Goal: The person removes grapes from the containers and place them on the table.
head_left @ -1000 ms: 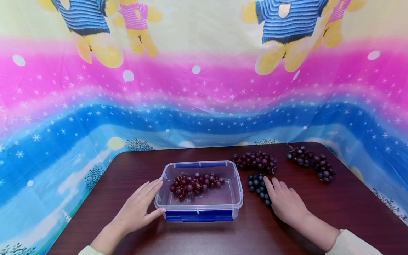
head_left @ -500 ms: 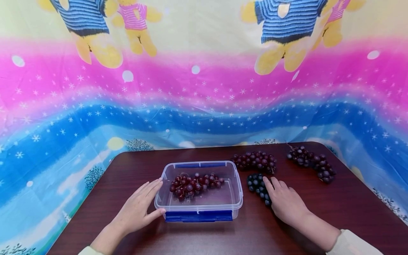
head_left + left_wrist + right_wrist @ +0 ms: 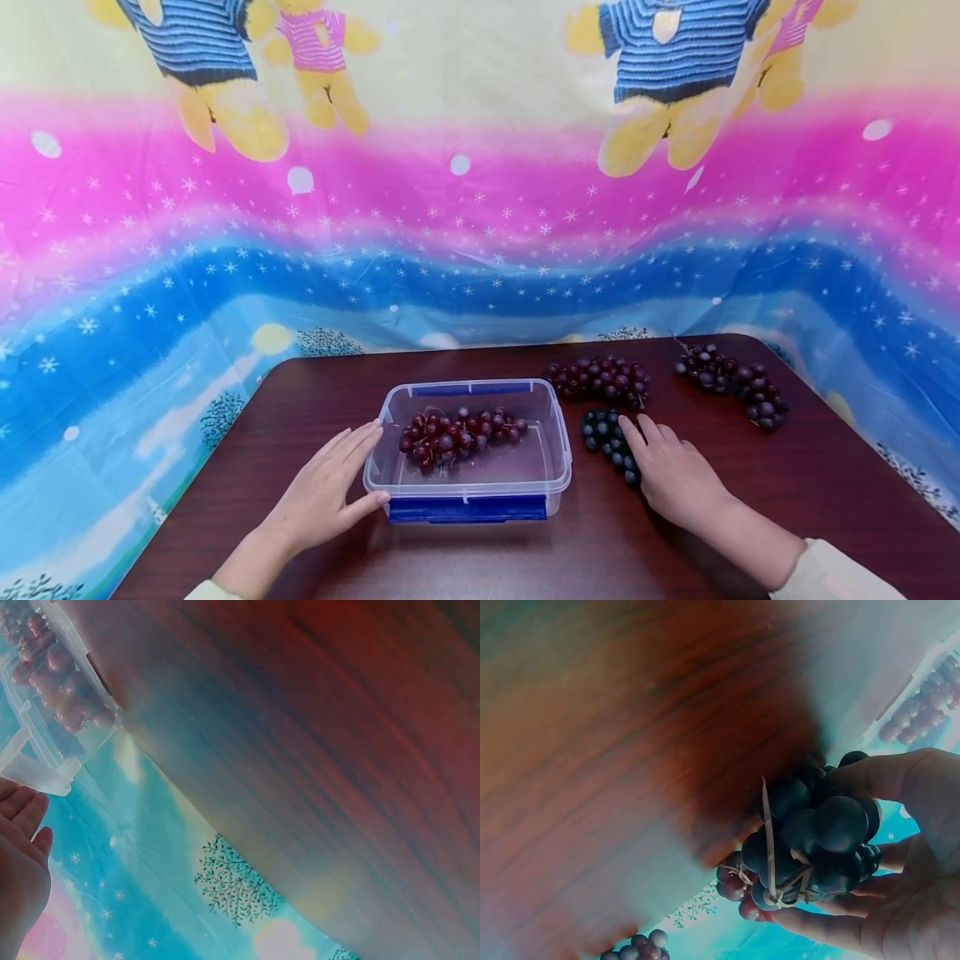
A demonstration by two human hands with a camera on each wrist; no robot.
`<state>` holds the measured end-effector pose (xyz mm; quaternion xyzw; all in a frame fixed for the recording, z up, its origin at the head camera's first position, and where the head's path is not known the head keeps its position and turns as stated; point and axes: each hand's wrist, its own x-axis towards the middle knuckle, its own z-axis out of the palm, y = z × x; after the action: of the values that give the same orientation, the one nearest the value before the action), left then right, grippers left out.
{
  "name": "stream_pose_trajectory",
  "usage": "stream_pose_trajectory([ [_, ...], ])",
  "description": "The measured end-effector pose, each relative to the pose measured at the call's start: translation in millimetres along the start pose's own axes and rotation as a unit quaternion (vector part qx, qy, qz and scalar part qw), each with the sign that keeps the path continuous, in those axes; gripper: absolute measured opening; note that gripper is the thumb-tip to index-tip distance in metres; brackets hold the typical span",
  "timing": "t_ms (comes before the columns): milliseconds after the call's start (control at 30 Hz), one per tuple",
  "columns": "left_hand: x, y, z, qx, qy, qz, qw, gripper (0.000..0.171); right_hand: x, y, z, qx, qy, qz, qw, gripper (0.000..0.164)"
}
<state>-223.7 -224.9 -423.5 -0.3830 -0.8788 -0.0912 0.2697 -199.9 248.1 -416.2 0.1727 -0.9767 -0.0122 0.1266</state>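
Observation:
In the head view a clear plastic container (image 3: pixel 468 488) with blue latches stands on the table, a bunch of red grapes (image 3: pixel 450 437) inside it. My left hand (image 3: pixel 322 487) rests its fairly straight fingers along the container's left side, thumb at the front corner. To the container's right, my right hand (image 3: pixel 678 475) grips a bunch of black grapes (image 3: pixel 609 437). The right wrist view has the thumb on one side of the black grapes (image 3: pixel 810 832) and the fingers on the other, with a brown stem showing. The palm hides part of the bunch in the head view.
Behind the black grapes lies a dark red bunch (image 3: pixel 600 379), close to the container's back right corner. Another bunch (image 3: pixel 735 379) is at the far right, near the edge of the brown table (image 3: pixel 322 383). A printed cloth (image 3: pixel 480 192) hangs behind the table.

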Motion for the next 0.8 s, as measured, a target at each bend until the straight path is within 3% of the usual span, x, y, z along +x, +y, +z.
stream_pose_trajectory([
  [800,-0.2,0.2,-0.5,0.003,-0.002,-0.004,1.0000,0.075,0.1,3.3,-1.8,0.005,-0.004,0.005,1.000,0.069],
])
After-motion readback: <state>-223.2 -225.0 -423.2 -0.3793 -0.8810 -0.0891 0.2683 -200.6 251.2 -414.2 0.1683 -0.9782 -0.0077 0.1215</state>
